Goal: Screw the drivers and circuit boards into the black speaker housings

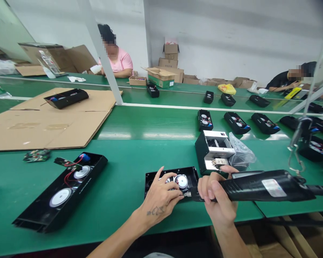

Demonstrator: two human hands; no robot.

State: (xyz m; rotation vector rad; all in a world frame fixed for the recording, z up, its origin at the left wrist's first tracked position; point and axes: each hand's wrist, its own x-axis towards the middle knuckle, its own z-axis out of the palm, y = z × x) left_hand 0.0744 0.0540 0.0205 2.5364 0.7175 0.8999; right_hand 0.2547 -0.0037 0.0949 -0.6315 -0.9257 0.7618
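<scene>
A black speaker housing [193, 175] with a round white-faced driver [181, 182] lies in front of me on the green bench. My left hand [163, 195] rests over its near side; thumb and forefinger are pressed together beside a metal bit, the other fingers reaching across the housing. What they pinch is hidden. My right hand [218, 197] is wrapped round a black electric screwdriver [255, 188], held almost level, its bit [187, 194] pointing left to the housing's near edge by my left fingertips. To the left lies another open housing [90, 179] with two drivers and red wires.
Just behind the near housing stands a black-and-silver screw feeder [210, 150] with a clear plastic bag [242, 152]. A metal hook [296, 161] hangs at right. Cardboard [51, 125] and a circuit board bundle [37, 156] lie left. Several housings [237, 123] and two people are beyond.
</scene>
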